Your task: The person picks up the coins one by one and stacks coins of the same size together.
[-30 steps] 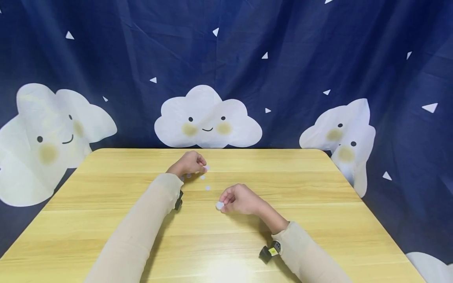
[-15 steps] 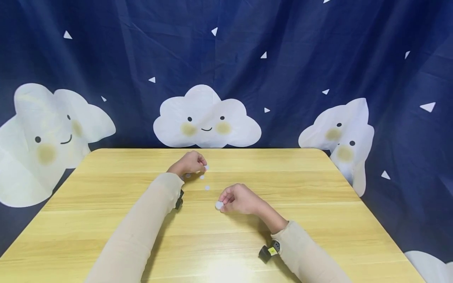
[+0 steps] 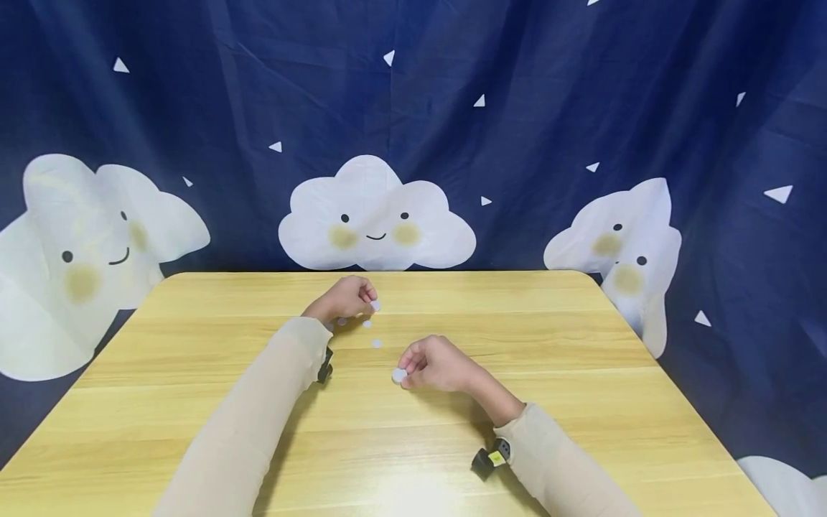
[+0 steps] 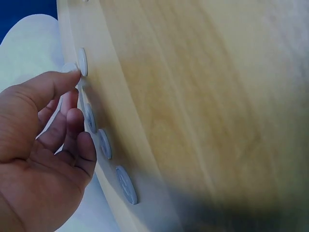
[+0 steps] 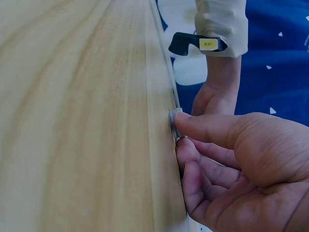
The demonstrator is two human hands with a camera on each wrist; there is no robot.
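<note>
Toward the far side of the table, my left hand (image 3: pixel 349 296) pinches a silver coin (image 3: pixel 375 306) between thumb and finger, low against the wood. In the left wrist view that coin (image 4: pixel 83 62) stands out at the thumb tip. Several loose coins lie flat around this hand, among them one coin (image 3: pixel 367 324) just nearer and another coin (image 3: pixel 377 344) between the two hands. Closer to me, my right hand (image 3: pixel 442 365) holds what looks like a short stack of coins (image 3: pixel 399 375) at its fingertips. Its layered edges (image 5: pixel 172 124) show in the right wrist view, at the tabletop.
The pale wooden table (image 3: pixel 555 337) has rounded far corners. Behind it hangs a dark blue curtain (image 3: pixel 517 64) printed with white clouds. A black wrist camera (image 3: pixel 491 459) sits on the right forearm, and another camera (image 3: pixel 325 366) on the left.
</note>
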